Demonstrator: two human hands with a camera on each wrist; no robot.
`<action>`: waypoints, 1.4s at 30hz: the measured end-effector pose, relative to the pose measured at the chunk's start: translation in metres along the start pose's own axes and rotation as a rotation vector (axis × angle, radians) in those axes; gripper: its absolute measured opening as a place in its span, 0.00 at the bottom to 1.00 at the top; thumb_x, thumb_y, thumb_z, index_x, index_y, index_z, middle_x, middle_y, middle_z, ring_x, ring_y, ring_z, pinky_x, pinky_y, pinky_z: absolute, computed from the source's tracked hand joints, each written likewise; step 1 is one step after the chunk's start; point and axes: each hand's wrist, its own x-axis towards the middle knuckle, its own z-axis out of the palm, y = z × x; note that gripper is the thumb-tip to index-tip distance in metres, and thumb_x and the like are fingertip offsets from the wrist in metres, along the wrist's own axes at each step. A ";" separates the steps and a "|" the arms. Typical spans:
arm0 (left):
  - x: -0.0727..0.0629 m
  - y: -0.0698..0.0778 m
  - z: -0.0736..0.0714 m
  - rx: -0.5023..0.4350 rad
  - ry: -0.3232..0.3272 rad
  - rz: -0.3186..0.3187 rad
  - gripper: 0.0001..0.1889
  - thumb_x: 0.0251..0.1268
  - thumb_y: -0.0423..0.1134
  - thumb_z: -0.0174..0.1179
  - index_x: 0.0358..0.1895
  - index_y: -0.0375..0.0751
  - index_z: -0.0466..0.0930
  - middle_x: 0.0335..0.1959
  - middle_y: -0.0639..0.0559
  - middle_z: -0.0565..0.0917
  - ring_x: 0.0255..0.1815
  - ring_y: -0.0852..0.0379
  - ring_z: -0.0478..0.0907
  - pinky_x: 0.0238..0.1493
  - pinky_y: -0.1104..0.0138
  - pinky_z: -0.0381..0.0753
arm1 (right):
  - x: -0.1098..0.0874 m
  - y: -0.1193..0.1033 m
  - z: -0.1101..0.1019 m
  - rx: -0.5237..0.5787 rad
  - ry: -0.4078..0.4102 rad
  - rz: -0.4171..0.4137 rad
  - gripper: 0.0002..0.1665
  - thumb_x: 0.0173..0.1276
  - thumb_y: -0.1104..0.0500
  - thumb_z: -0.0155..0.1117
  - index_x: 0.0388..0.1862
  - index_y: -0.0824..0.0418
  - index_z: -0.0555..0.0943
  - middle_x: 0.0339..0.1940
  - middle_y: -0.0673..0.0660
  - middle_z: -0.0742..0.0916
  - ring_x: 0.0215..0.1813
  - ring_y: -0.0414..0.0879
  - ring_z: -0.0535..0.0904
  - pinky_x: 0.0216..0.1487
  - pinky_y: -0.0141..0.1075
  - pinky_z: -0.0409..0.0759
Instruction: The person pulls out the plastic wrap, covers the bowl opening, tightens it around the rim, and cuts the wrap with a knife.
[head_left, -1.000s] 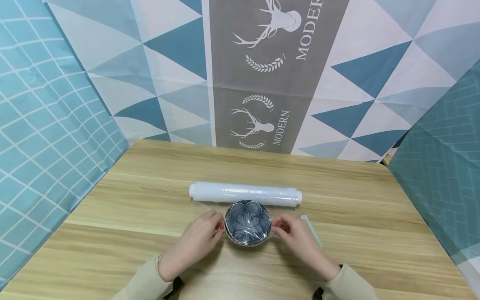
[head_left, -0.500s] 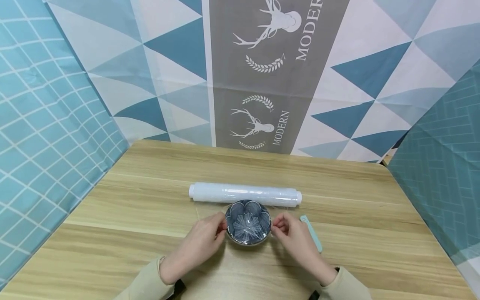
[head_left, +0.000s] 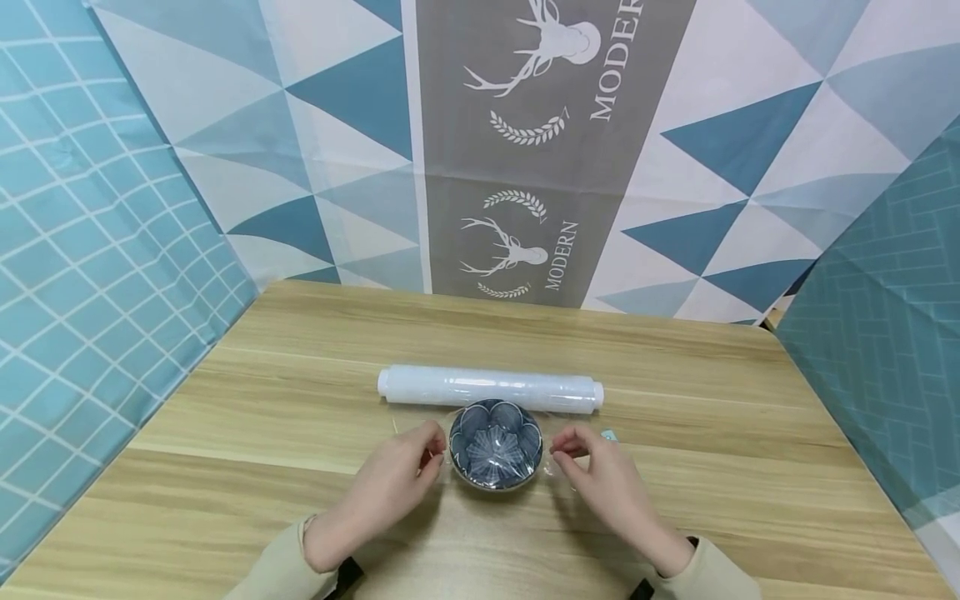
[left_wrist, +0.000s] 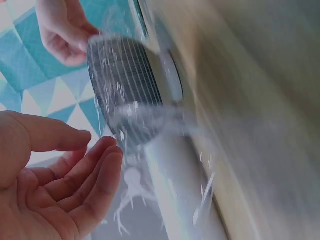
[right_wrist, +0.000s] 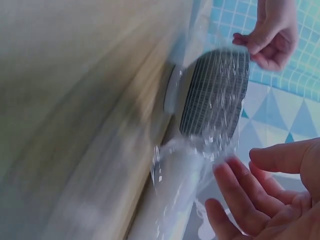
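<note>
A small bowl [head_left: 496, 446], dark blue with a petal pattern inside and pale stripes outside, stands on the table between the two hands. Clear cling film [right_wrist: 172, 155] covers its mouth and hangs loose and crinkled around its sides. My left hand [head_left: 386, 483] is just left of the rim; in the left wrist view its thumb and fingertips are slightly parted beside the hanging film [left_wrist: 150, 117]. To the right of the bowl, my right hand [head_left: 607, 479] has relaxed fingers, with a gap between thumb and forefinger and fingertips at the film's edge.
Directly behind the bowl lies a white roll of cling film [head_left: 491, 389], lengthwise across the table [head_left: 300, 350]. A mint-green tool [head_left: 609, 435] lies by the right hand, mostly hidden by it. Patterned cloths [head_left: 352, 208] stand behind and at both sides.
Both hands have drawn slightly outward from the bowl's rim, and their fingertips have parted. The right hand now covers most of the mint-green tool. Bowl and roll stay put.
</note>
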 end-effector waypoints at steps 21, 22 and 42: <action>-0.006 -0.028 0.004 0.180 -0.239 0.046 0.12 0.46 0.43 0.66 0.22 0.46 0.70 0.19 0.60 0.69 0.19 0.65 0.64 0.21 0.72 0.66 | -0.006 0.023 -0.004 -0.125 -0.227 -0.066 0.13 0.45 0.61 0.72 0.25 0.53 0.75 0.20 0.42 0.75 0.21 0.30 0.66 0.23 0.25 0.68; -0.005 -0.028 0.004 0.188 -0.234 0.056 0.11 0.47 0.42 0.65 0.22 0.46 0.70 0.19 0.60 0.69 0.19 0.65 0.64 0.21 0.72 0.67 | -0.006 0.023 -0.003 -0.128 -0.223 -0.064 0.12 0.46 0.62 0.71 0.25 0.53 0.75 0.19 0.42 0.74 0.20 0.30 0.66 0.23 0.25 0.68; 0.013 -0.023 0.003 0.003 -0.086 -0.193 0.07 0.51 0.32 0.60 0.22 0.47 0.73 0.15 0.61 0.72 0.16 0.66 0.65 0.19 0.73 0.67 | 0.014 0.023 -0.001 -0.104 -0.163 0.067 0.07 0.52 0.62 0.68 0.23 0.55 0.76 0.14 0.43 0.76 0.18 0.35 0.68 0.24 0.27 0.68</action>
